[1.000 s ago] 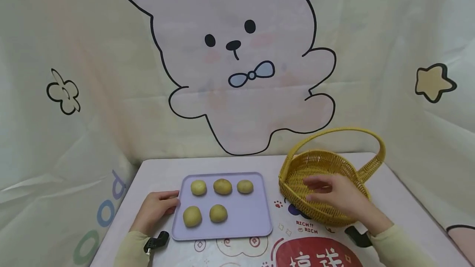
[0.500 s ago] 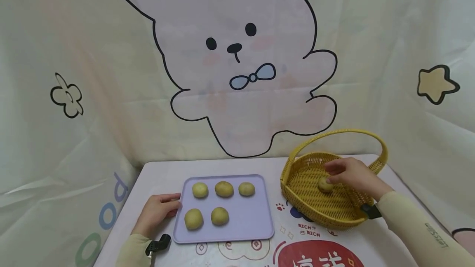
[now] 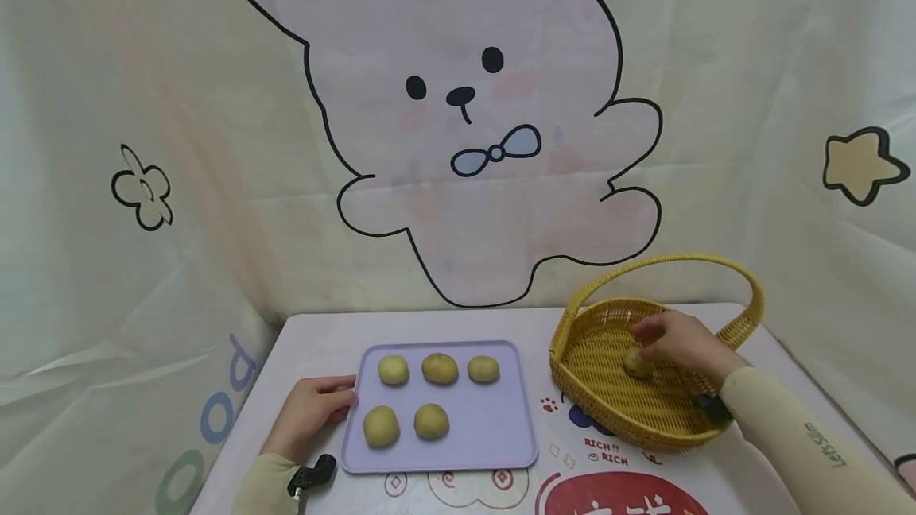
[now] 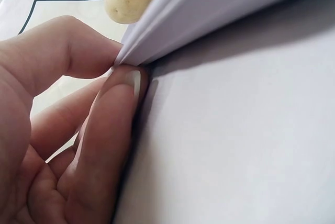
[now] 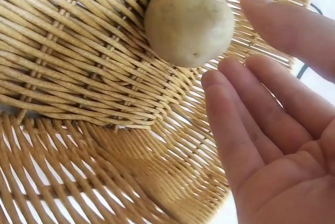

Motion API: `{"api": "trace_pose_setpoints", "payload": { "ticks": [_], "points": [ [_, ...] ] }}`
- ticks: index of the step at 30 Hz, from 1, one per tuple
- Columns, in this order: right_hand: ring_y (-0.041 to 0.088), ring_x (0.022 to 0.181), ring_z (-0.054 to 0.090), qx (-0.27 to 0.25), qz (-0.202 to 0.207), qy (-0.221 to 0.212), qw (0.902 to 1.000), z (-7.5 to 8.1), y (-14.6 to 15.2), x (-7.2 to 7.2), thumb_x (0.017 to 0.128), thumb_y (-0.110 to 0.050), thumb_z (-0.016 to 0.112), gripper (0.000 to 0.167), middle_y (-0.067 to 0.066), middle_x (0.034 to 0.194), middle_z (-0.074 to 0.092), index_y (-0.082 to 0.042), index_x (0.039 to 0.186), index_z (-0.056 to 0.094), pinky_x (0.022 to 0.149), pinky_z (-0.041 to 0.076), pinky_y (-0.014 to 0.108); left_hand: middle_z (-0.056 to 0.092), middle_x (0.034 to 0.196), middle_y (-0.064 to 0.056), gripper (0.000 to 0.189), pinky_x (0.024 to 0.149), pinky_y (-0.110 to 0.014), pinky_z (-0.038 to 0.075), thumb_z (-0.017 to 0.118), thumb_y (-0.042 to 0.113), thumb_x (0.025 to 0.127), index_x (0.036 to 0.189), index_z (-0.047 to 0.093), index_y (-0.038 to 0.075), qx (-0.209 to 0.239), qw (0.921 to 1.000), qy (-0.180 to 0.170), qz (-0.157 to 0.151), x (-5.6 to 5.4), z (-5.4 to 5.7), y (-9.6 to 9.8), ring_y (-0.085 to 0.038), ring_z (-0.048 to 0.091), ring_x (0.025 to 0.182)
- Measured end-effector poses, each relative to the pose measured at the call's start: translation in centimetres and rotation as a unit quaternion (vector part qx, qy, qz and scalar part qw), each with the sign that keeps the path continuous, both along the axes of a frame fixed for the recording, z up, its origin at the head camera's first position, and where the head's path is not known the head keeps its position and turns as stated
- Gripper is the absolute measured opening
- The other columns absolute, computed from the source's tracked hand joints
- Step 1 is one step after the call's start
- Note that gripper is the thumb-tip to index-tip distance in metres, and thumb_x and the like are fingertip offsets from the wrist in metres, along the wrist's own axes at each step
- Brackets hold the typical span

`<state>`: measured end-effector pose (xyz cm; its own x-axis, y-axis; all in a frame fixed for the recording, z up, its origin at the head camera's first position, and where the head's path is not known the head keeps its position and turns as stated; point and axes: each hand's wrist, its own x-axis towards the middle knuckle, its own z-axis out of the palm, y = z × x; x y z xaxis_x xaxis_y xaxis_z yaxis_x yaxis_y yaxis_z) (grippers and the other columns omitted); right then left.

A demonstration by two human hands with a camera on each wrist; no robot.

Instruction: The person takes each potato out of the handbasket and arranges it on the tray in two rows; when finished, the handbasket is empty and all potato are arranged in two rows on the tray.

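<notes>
My left hand (image 3: 306, 416) pinches the left edge of the lilac tray (image 3: 494, 431) between thumb and fingers, as the left wrist view shows close up. Several potatoes (image 3: 440, 369) lie on the tray, in a back row and a front row. Inside the yellow wicker basket (image 3: 597, 388) a single potato (image 5: 189, 25) sits on the woven bottom. My right hand (image 3: 683, 346) reaches into the basket over that potato. In the right wrist view its fingers (image 5: 235, 130) are extended and the thumb is spread, with a small gap between them and the potato.
The basket's tall handle (image 3: 680, 258) arches over its far side. Both stand on a white table (image 3: 322, 332) with a printed cover. A cloth backdrop (image 3: 286, 261) with a cartoon animal hangs behind. A small black wrist camera (image 3: 312, 477) hangs by the left wrist.
My right hand has moved back and right, deeper into the basket, where a potato has come into sight beside its fingers. The left hand stays at the tray edge.
</notes>
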<state>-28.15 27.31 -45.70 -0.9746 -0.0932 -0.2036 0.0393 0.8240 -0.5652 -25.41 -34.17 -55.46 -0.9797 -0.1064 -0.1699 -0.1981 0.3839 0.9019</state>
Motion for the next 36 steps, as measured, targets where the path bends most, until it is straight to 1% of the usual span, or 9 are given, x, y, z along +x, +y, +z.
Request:
{"api": "trace_pose_setpoints", "payload": {
  "ticks": [4, 9, 13, 19, 22, 27, 30, 33, 36],
  "points": [
    [0.043, 0.121, 0.067, 0.005, -0.002, -0.013, 0.9999, -0.2, 0.2, -0.2, 0.086, -0.021, 0.089, 0.057, 0.025, 0.132, 0.073, 0.004, 0.134, 0.071, 0.105, 0.051, 0.067, 0.080, 0.118, -0.012, 0.045, 0.071, -0.022, 0.061, 0.085, 0.014, 0.086, 0.130, 0.078, 0.003, 0.003, 1.0000, -0.003, 0.003, 0.0, -0.2, 0.1, -0.009, 0.072, 0.084],
    [0.039, 0.115, 0.069, 0.008, 0.000, -0.023, 0.9997, -0.6, 0.3, -0.2, 0.087, -0.021, 0.089, 0.054, 0.023, 0.126, 0.075, 0.006, 0.130, 0.072, 0.103, 0.053, 0.066, 0.080, 0.118, -0.014, 0.047, 0.071, -0.022, 0.062, 0.085, 0.013, 0.087, 0.131, 0.077, 0.001, 0.013, 0.9999, -0.003, 0.007, 0.0, -0.3, 0.0, -0.011, 0.072, 0.084],
    [0.033, 0.111, 0.069, 0.012, 0.012, -0.020, 0.9996, -0.7, 0.4, -0.2, 0.088, -0.022, 0.089, 0.051, 0.020, 0.120, 0.077, 0.007, 0.127, 0.074, 0.100, 0.055, 0.062, 0.080, 0.122, -0.014, 0.047, 0.071, -0.022, 0.061, 0.086, 0.015, 0.087, 0.132, 0.077, 0.002, 0.006, 0.9999, -0.006, 0.008, -0.1, -0.2, 0.0, -0.010, 0.072, 0.085],
    [0.031, 0.106, 0.069, 0.034, 0.030, -0.007, 0.9990, -0.6, 0.2, -0.1, 0.086, -0.023, 0.091, 0.053, 0.022, 0.118, 0.077, 0.009, 0.124, 0.074, 0.096, 0.057, 0.058, 0.080, 0.120, -0.013, 0.047, 0.070, -0.022, 0.061, 0.086, 0.014, 0.086, 0.132, 0.077, 0.002, 0.006, 0.9999, -0.008, 0.008, 0.0, 0.0, 0.0, -0.010, 0.071, 0.083],
    [0.028, 0.102, 0.068, 0.042, 0.032, -0.005, 0.9986, -0.7, 0.2, -0.3, 0.084, -0.024, 0.092, 0.051, 0.018, 0.114, 0.078, 0.008, 0.122, 0.076, 0.092, 0.059, 0.054, 0.080, 0.119, -0.013, 0.048, 0.071, -0.022, 0.061, 0.085, 0.013, 0.086, 0.132, 0.077, 0.002, 0.012, 0.9999, -0.008, 0.003, 0.0, 0.0, 0.0, -0.010, 0.071, 0.084],
    [0.025, 0.100, 0.066, 0.038, 0.021, -0.003, 0.9990, -0.6, 0.1, -0.5, 0.085, -0.028, 0.092, 0.046, 0.009, 0.110, 0.079, 0.000, 0.119, 0.080, 0.089, 0.057, 0.047, 0.080, 0.121, -0.011, 0.045, 0.073, -0.021, 0.061, 0.084, 0.015, 0.088, 0.131, 0.078, 0.005, -0.009, 0.9999, -0.008, 0.004, 0.2, -0.1, -0.3, -0.007, 0.071, 0.085],
    [0.029, 0.108, 0.067, 0.027, 0.020, 0.008, 0.9994, -0.1, 0.0, 0.2, 0.088, -0.032, 0.089, 0.047, 0.011, 0.115, 0.079, -0.002, 0.123, 0.079, 0.094, 0.056, 0.053, 0.080, 0.120, -0.012, 0.045, 0.072, -0.021, 0.061, 0.085, 0.015, 0.087, 0.131, 0.078, 0.005, -0.012, 0.9999, -0.008, 0.008, 0.3, -0.1, -0.5, -0.008, 0.071, 0.083],
    [0.032, 0.115, 0.067, 0.022, 0.020, 0.022, 0.9993, 0.8, -0.3, 1.6, 0.090, -0.036, 0.087, 0.052, 0.012, 0.122, 0.078, -0.002, 0.129, 0.077, 0.099, 0.054, 0.060, 0.080, 0.121, -0.013, 0.047, 0.072, -0.021, 0.061, 0.085, 0.016, 0.087, 0.132, 0.077, 0.003, -0.006, 1.0000, -0.006, 0.002, 0.2, -0.1, -0.4, -0.008, 0.071, 0.084],
    [0.033, 0.117, 0.067, 0.013, 0.021, 0.032, 0.9992, 1.9, -1.0, 3.1, 0.092, -0.040, 0.086, 0.056, 0.012, 0.124, 0.078, -0.002, 0.132, 0.075, 0.099, 0.053, 0.064, 0.080, 0.123, -0.013, 0.047, 0.072, -0.021, 0.061, 0.086, 0.017, 0.087, 0.132, 0.077, 0.004, -0.003, 1.0000, -0.007, -0.001, -0.2, -0.3, -0.2, -0.007, 0.071, 0.085]
  ]
}}
